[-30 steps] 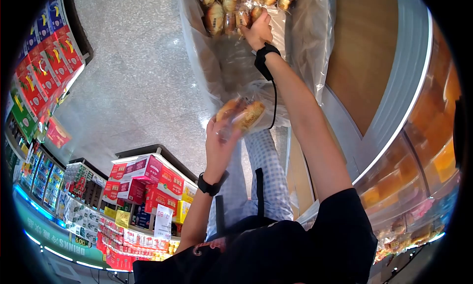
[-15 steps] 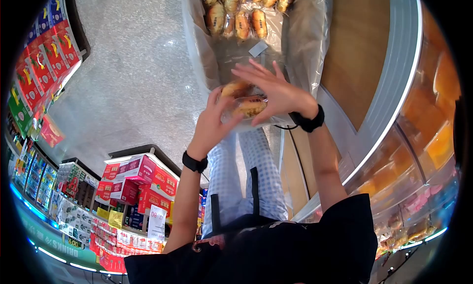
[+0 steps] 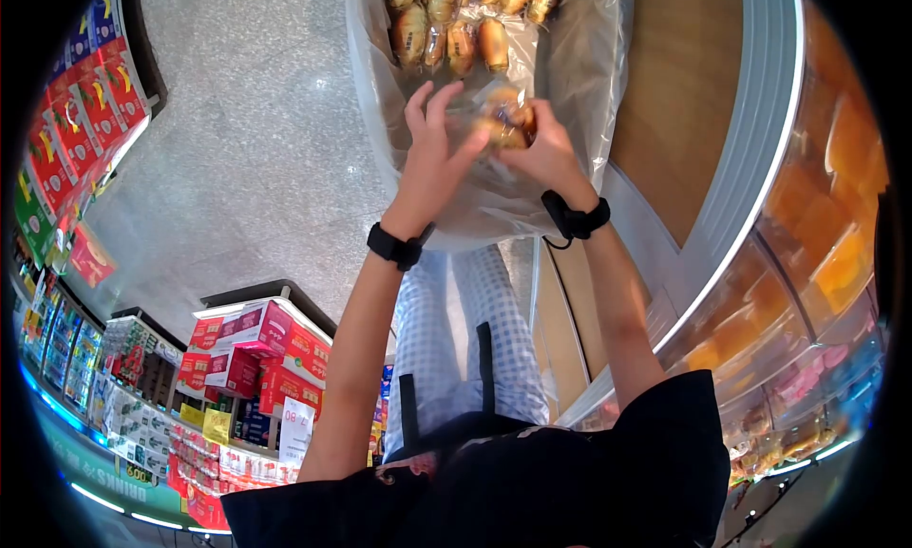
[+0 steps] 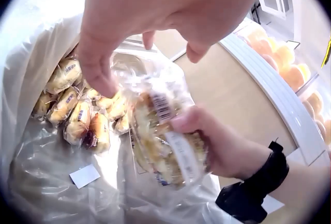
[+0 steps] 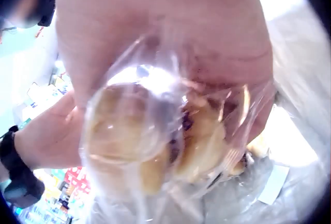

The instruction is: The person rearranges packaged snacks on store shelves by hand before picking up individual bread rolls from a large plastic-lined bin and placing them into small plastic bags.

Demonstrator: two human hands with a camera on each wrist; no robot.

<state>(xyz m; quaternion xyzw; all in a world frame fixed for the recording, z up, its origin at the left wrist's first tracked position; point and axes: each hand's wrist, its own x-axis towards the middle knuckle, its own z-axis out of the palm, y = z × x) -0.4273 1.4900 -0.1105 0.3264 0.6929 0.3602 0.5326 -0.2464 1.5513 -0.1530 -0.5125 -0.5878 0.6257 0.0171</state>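
My right hand [image 3: 551, 154] grips a clear-wrapped bread pack [image 3: 505, 111] above the near part of a plastic-lined container [image 3: 456, 216]. In the left wrist view, its thumb presses beside a barcode label [image 4: 162, 107] on the wrapper. My left hand [image 3: 429, 173] is to the left of the pack, fingers spread and loosely bent, holding nothing. From the right wrist camera, golden bread [image 5: 121, 131] with a dark filling shows through the film. Several more wrapped buns [image 4: 78, 120] lie in rows at the container's far end.
A small white card [image 4: 85, 176] lies on the liner. Left of the container is grey floor [image 3: 256, 121], with stacked red boxes [image 3: 256, 353] at lower left. A brown panel [image 3: 679, 102] and a curved display case [image 3: 760, 292] stand on the right.
My right hand came back from the far buns to the bread pack and now holds it. The left hand has let go of that pack. Both hands have shifted forward over the container.
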